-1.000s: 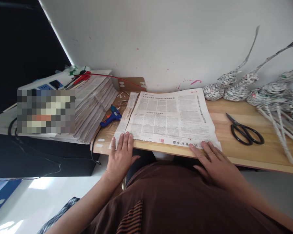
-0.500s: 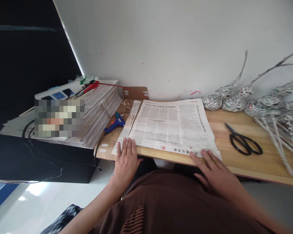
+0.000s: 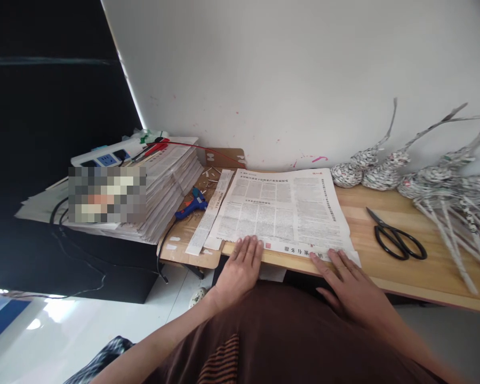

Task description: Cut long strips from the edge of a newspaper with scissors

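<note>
A newspaper sheet (image 3: 280,208) lies flat on the wooden table, its near edge along the table's front edge. My left hand (image 3: 242,266) rests its fingers on that near edge, left of the middle, fingers stretched and close together. Toward the sheet's near right corner, my right hand (image 3: 346,274) lies with its fingers spread on the paper. Neither hand grips anything. Beside the sheet's left edge is a narrow newspaper strip (image 3: 211,213). Black-handled scissors (image 3: 398,237) lie to the right of the sheet, apart from my hand.
A blue glue gun (image 3: 192,205) rests on cardboard (image 3: 180,240) at the left, its cord hanging off the edge. Farther left stands a tall newspaper stack (image 3: 172,186) bearing a power strip (image 3: 108,154). Woven paper gourd shapes (image 3: 380,173) and paper rolls (image 3: 450,240) occupy the right.
My left hand has slid right along the sheet's near edge, away from the strip's lower end. My right hand stays at the near right corner. The view has shifted slightly.
</note>
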A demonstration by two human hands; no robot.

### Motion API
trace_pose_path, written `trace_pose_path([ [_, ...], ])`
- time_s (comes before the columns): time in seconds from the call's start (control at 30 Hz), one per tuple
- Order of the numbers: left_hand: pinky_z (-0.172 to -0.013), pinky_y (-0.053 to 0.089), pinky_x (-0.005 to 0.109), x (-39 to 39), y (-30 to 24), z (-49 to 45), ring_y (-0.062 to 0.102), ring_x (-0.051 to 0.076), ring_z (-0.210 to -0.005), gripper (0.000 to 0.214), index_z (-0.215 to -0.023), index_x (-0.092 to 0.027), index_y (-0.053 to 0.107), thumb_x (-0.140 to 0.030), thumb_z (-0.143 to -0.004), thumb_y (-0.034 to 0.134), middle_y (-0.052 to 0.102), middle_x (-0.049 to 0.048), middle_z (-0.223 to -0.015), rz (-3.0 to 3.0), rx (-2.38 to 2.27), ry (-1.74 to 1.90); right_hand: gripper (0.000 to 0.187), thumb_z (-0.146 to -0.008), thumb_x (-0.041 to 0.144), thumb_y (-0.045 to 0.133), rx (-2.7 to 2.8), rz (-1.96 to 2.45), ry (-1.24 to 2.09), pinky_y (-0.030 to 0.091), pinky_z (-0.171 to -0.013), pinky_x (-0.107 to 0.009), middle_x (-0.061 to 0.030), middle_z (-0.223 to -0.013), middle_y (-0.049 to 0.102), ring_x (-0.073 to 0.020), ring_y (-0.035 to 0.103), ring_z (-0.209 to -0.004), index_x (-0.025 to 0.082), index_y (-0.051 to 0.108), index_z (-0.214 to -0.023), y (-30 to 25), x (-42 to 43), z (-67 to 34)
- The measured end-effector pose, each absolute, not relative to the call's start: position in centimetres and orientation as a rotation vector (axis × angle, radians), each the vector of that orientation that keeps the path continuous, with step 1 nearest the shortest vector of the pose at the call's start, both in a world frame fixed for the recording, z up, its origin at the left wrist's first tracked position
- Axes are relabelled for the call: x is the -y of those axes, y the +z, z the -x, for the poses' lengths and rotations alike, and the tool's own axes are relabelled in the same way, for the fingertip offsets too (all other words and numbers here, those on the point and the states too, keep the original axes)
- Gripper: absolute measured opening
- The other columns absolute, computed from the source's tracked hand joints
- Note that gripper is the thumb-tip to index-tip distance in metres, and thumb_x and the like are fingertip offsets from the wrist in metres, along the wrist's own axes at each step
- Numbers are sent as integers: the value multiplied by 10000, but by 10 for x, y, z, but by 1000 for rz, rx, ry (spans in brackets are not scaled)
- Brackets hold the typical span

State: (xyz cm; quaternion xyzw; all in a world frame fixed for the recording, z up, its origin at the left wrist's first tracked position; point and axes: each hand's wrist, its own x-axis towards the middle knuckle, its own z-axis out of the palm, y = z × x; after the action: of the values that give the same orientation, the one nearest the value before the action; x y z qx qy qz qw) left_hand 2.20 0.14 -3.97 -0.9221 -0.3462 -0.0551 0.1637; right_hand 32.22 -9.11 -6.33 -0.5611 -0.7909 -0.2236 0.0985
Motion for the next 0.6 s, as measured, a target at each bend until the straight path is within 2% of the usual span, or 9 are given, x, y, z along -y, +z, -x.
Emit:
trace_pose_path([
  [0.13, -1183, 326, 446, -3, -38, -29, 412, 280, -1414, 537, -1502, -90, 379, -193, -976, 406, 425, 139, -1537, 2639, 815, -230, 660, -933, 334, 545, 2346, 1680, -650, 471, -1001, -518, -207, -1404, 564, -390, 530, -1292, 226, 340, -1551, -62, 91, -322],
  [0.27, -1194, 308, 467, -3, -32, -17, 431, 269, -1405, 558, -1494, -105, 400, -241, -956, 464, 436, 117, -1531, 2657, 985, -193, 570, -918, 320, 578, 2370, 1703, -642, 472, -1005, -512, -226, -1378, 575, -397, 532, -1288, 189, 483, -1465, -56, 92, -320],
  [0.33, -1205, 281, 486, -4, -27, -4, 424, 274, -1410, 605, -1494, -95, 399, -280, -931, 522, 423, 137, -1534, 2657, 1120, -154, 543, -916, 313, 589, 2379, 1711, -651, 478, -1002, -507, -233, -1367, 579, -397, 543, -1277, 177, 515, -1437, -52, 93, -318],
  [0.43, -1218, 235, 502, -7, -19, 16, 424, 296, -1409, 631, -1478, -67, 423, -243, -891, 575, 426, 182, -1521, 2588, 1323, -117, 531, -912, 312, 605, 2384, 1737, -636, 475, -1011, -497, -236, -1371, 576, -395, 542, -1280, 170, 533, -1419, -46, 96, -314],
  [0.5, -1226, 207, 498, -8, -15, 23, 436, 295, -1401, 610, -1466, -78, 449, -218, -887, 581, 452, 181, -1508, 2587, 1339, -113, 536, -908, 321, 614, 2377, 1779, -600, 473, -1016, -493, -232, -1383, 570, -393, 534, -1290, 167, 536, -1416, -42, 97, -312],
  [0.6, -1214, 196, 541, -7, -13, 17, 447, 358, -1383, 661, -1465, -78, 457, -286, -867, 649, 472, 238, -1482, 2553, 1319, -109, 543, -921, 348, 603, 2356, 1806, -544, 469, -1027, -486, -208, -1406, 566, -382, 499, -1326, 136, 528, -1415, -39, 94, -307],
])
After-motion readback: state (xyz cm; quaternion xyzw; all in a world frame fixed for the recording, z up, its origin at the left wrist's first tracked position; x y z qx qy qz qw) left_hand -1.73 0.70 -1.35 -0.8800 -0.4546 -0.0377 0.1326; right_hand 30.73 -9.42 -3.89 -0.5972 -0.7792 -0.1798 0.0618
